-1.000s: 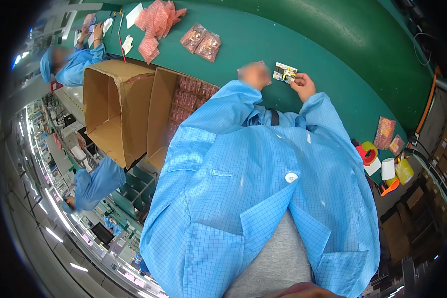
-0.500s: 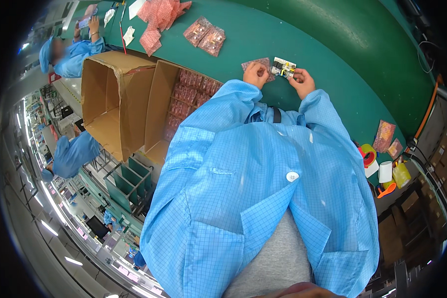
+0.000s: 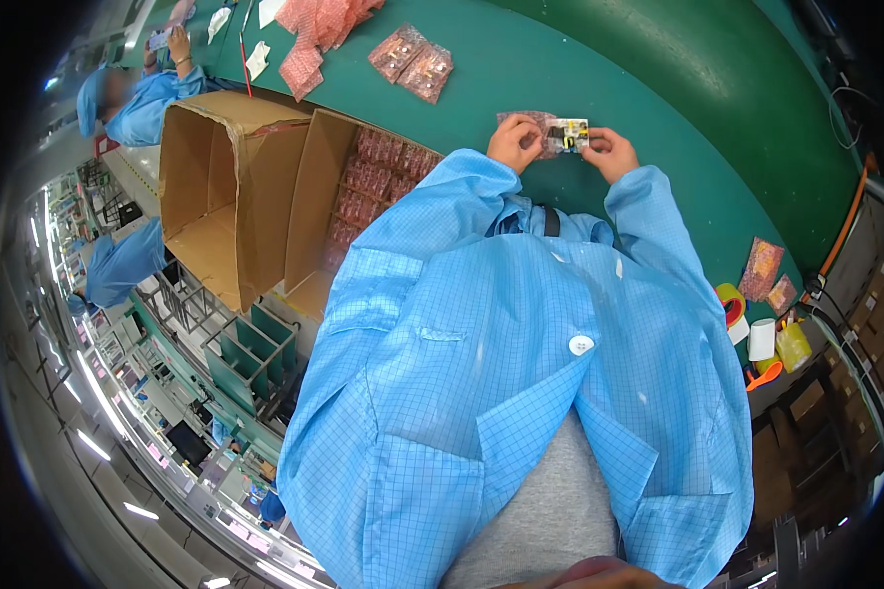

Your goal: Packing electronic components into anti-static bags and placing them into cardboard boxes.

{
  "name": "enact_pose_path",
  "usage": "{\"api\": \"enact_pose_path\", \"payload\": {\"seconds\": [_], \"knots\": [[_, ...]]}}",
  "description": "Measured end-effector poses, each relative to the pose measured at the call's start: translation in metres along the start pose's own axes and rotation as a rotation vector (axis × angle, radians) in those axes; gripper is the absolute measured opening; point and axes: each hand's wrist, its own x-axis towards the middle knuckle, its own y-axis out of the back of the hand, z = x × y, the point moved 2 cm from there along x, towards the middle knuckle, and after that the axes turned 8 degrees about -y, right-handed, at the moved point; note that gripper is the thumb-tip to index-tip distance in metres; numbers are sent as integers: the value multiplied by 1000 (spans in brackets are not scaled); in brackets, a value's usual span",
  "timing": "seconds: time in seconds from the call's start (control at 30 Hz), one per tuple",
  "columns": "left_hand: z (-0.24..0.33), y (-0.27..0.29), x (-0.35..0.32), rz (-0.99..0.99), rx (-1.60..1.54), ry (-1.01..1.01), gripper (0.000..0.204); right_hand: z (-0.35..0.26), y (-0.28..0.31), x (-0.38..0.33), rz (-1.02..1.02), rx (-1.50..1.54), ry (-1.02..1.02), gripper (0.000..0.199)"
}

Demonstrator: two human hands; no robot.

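Observation:
Over the green bench, my left hand (image 3: 517,142) pinches a pink bubble-wrap bag (image 3: 538,119). My right hand (image 3: 611,154) grips the right edge of a small white circuit board (image 3: 576,129) with black and yellow parts on it. The board's left end sits at the mouth of the bag and seems partly inside it. My fingers hide some of the bag. Farther left on the bench, two wrapped boards (image 3: 426,75) lie side by side in pink bubble wrap.
An open carton (image 3: 309,206) holds rows of pink-wrapped pieces beside an empty brown box (image 3: 198,167). Loose bubble wrap (image 3: 309,39) lies at the far left. Tape rolls (image 3: 729,302) and bubble-wrap pieces (image 3: 761,268) are at the right. A co-worker (image 3: 138,108) stands at far left.
The circuit board has moved left against the bag, its left end now at or in the bag's mouth. Both hands have shifted slightly right.

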Motion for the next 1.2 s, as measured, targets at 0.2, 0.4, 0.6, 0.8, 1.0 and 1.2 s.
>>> {"api": "enact_pose_path", "payload": {"seconds": [0.2,0.4,0.6,0.8,1.0,1.2], "knots": [[0,4,1,47,110,-90,12,-26,-3,-20,155,-201,-15,39],[-4,-2,-1,10,39,74,11,-4,-8,-22,176,72,-25,39],[0,1,-5,-39,89,-95,11,-3,-9,-15,82,15,-99,40],[14,9,-3,-46,164,-118,13,-21,-17,-25,21,-86,-35,39],[23,8,-1,-51,189,-128,12,-5,-23,-19,64,312,-115,41],[33,11,-1,0,256,-97,12,-13,-32,-26,-5,66,-62,56]]}}
